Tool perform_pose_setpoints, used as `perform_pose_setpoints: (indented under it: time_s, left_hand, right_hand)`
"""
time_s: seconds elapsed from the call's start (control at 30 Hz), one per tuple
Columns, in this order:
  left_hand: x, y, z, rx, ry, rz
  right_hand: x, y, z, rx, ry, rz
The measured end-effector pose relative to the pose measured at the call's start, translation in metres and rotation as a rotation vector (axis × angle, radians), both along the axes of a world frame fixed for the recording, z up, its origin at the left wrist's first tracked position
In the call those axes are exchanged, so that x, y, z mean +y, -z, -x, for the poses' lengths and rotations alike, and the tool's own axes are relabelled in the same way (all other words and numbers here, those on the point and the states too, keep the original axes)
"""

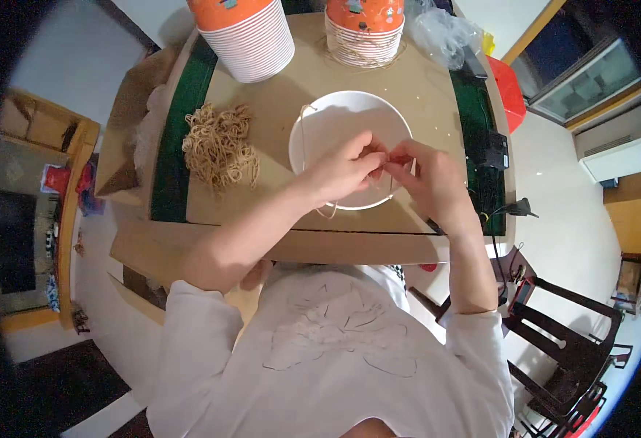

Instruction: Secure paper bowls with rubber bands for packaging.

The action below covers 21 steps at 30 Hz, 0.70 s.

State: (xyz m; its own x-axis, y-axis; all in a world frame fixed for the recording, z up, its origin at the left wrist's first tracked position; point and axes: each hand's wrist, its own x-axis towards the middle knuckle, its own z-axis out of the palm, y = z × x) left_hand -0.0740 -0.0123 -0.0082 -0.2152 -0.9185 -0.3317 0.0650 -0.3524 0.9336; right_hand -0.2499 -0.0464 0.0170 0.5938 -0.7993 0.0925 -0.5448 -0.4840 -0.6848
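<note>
A white round tub sits in front of me on the cardboard-covered table, its pale inside showing. Thin tan cord crosses its left side, and a loop of it hangs past the near rim. Over the near right part of the tub, my left hand and my right hand meet fingertip to fingertip. Both are closed in a pinch, apparently on the cord; the fingers hide most of what lies between them. Left of the tub lies a tangled heap of tan cord.
Farther back stand a tall stack of white-and-orange tubs and a second stack with cord around it. A clear plastic bag lies at the back right. Black plugs and cables run along the right edge. Dark chairs stand at right.
</note>
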Motion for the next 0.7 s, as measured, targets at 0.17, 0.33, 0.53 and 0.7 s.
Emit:
perform_pose_setpoints:
  time_s: [0.17,0.33,0.53,0.7]
  left_hand:
    - [0.006,0.003,-0.015,-0.454,0.153,0.785]
    - [0.017,0.001,-0.012,-0.543,0.134,0.923]
    - [0.019,-0.009,-0.006,-0.922,0.097,1.123]
    - [0.02,-0.007,-0.009,-0.62,0.096,0.848]
  right_hand:
    - [-0.009,0.022,0.001,-0.298,0.016,-0.203]
    - [-0.006,0.032,-0.002,-0.427,0.04,-0.284]
    - [0.0,0.032,-0.004,-0.457,0.03,-0.316]
    - [0.014,0.042,-0.008,-0.577,0.094,-0.26]
